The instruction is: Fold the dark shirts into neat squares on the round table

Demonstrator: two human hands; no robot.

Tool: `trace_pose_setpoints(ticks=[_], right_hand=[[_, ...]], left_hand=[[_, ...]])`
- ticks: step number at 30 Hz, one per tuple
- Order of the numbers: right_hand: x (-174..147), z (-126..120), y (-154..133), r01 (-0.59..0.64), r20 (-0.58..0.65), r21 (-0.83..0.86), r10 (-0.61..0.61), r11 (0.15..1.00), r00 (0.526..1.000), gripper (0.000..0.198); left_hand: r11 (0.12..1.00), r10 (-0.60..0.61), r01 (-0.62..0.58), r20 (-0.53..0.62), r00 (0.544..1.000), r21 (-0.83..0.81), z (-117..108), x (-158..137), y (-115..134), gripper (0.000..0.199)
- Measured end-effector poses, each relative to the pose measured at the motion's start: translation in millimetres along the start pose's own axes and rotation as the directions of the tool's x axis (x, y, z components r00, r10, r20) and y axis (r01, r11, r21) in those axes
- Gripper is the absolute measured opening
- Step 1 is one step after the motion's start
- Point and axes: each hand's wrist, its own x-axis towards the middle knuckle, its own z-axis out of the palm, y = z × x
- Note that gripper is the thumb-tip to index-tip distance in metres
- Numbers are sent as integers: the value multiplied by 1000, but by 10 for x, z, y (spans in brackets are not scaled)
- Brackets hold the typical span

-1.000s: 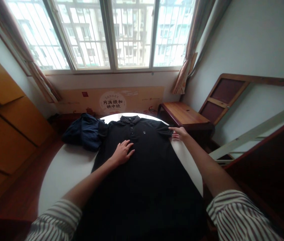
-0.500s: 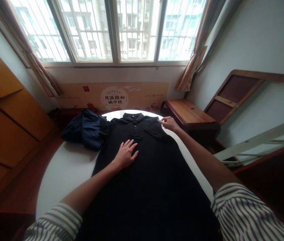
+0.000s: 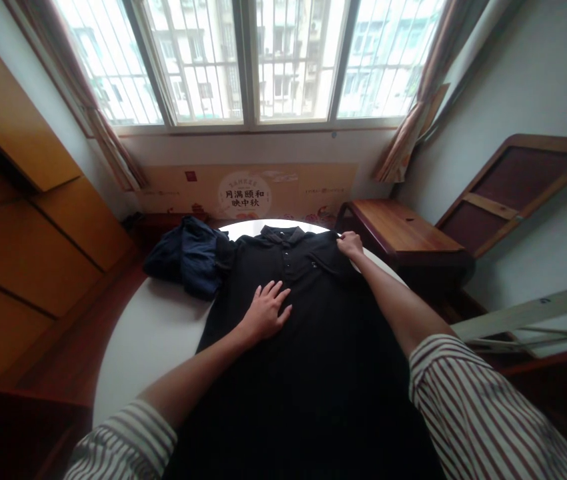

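A black polo shirt (image 3: 308, 353) lies spread over the table, its collar at the far edge and its button placket facing up. My left hand (image 3: 266, 311) rests flat on the chest of the shirt with the fingers spread. At the shirt's right shoulder, by the sleeve, my right hand (image 3: 350, 245) is closed on the black cloth. The fabric between those fingers is partly hidden. Dark clothes in a bundle (image 3: 188, 257), navy and black, lie left of the collar, against the shirt's other sleeve.
The round white table (image 3: 133, 347) shows bare on the left. Beyond it on the right stands a wooden bench or small table (image 3: 413, 230). A folded wooden piece (image 3: 503, 190) leans against the right wall. Orange cabinets (image 3: 28, 267) line the left side.
The view has turned slightly left. My right hand has gone from pinching the shoulder edge to a fuller grip, and the right sleeve cloth has shifted. My left hand stays flat on the shirt.
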Motion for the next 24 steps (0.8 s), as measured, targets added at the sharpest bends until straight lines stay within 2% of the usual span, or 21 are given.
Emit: trace_pose_setpoints(ticks=[4, 7, 10, 11, 14, 16, 18, 20, 22, 24], right_hand=[[-250, -18, -145, 63, -47, -77, -66, 995, 997, 41], [-704, 16, -367, 279, -33, -110, -284, 954, 958, 44], [-1393, 106, -548, 535, 70, -85, -530, 841, 845, 40], [-1649, 143, -579, 628, 111, -53, -621, 776, 776, 42], [-2339, 248, -593, 779, 167, 82, -779, 622, 604, 54], [-2642, 290, -572, 801, 185, 142, -811, 581, 555, 57], [-2791, 304, -558, 793, 187, 172, -809, 585, 557, 56], [-2825, 299, -556, 779, 182, 187, -800, 599, 572, 55], [-2808, 285, -562, 773, 184, 198, -797, 603, 575, 56], [-2788, 274, -567, 775, 188, 203, -800, 599, 569, 56]], left_hand=[[1000, 9, -9, -10, 1000, -5, 27, -1, -9, 48], [999, 18, -19, -36, 999, -28, 43, -6, -7, 42], [998, -25, 16, -157, 987, -55, -40, 23, -53, 36], [997, -65, 57, -214, 975, -46, -104, 49, -98, 34], [950, -273, 309, -370, 888, 41, -386, 193, -356, 31], [843, -454, 531, -415, 788, 86, -591, 331, -604, 34], [715, -612, 693, -392, 687, 99, -754, 474, -860, 47], [632, -723, 772, -310, 618, 65, -857, 597, -1077, 60], [603, -780, 798, -212, 589, 1, -913, 687, -1236, 61], [598, -798, 798, -139, 586, -67, -955, 740, -1348, 52]])
